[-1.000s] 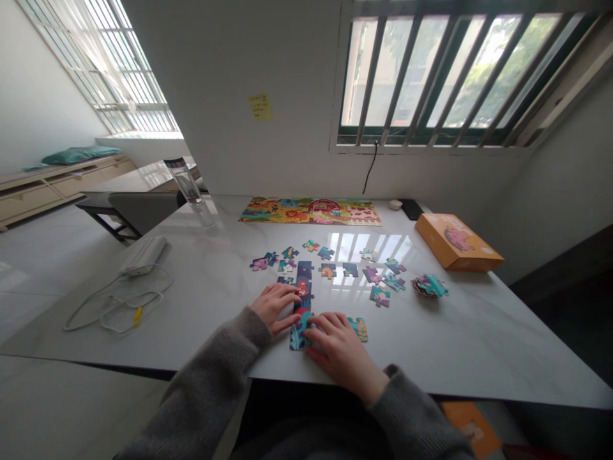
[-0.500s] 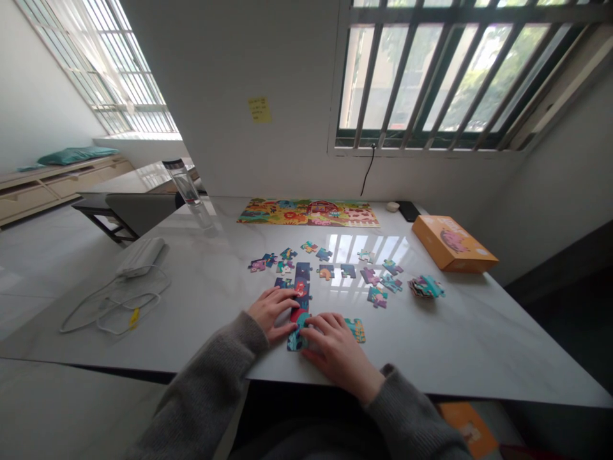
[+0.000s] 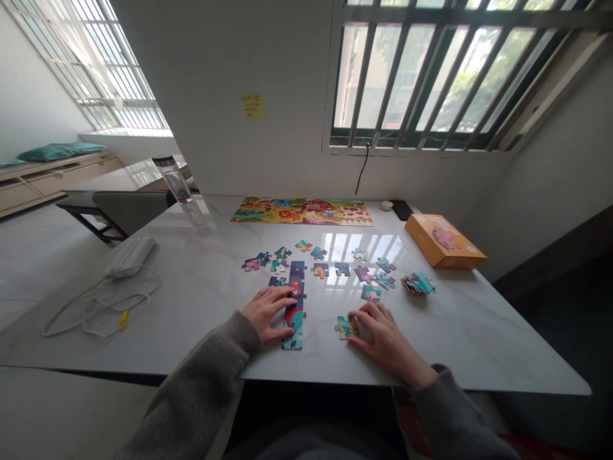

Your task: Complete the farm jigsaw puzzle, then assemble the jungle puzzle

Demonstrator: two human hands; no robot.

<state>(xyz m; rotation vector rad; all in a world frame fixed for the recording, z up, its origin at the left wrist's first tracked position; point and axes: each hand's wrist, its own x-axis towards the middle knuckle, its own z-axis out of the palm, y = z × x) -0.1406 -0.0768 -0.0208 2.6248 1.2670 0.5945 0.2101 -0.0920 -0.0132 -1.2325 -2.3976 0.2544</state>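
A vertical strip of joined puzzle pieces (image 3: 296, 313), dark blue at the top and teal at the bottom, lies on the table in front of me. My left hand (image 3: 269, 313) rests against its left side, fingers spread and fingertips touching it. To the right, my right hand (image 3: 383, 335) has thumb and fingers on the right side of a teal and orange puzzle piece (image 3: 343, 328), which is flat on the table and apart from the strip. Its right part is hidden by the fingers. Several loose puzzle pieces (image 3: 320, 271) lie beyond the hands.
A stack of puzzle pieces (image 3: 417, 283) sits at the right, near an orange box (image 3: 445, 241). At the back lie a long finished farm puzzle (image 3: 301, 211) and a black phone (image 3: 401, 209). A white device with cables (image 3: 129, 257) and a clear bottle (image 3: 175, 180) are on the left.
My right hand has moved right, from the lower end of the strip to the teal and orange piece. The left hand stays at the strip. The view has shifted slightly.
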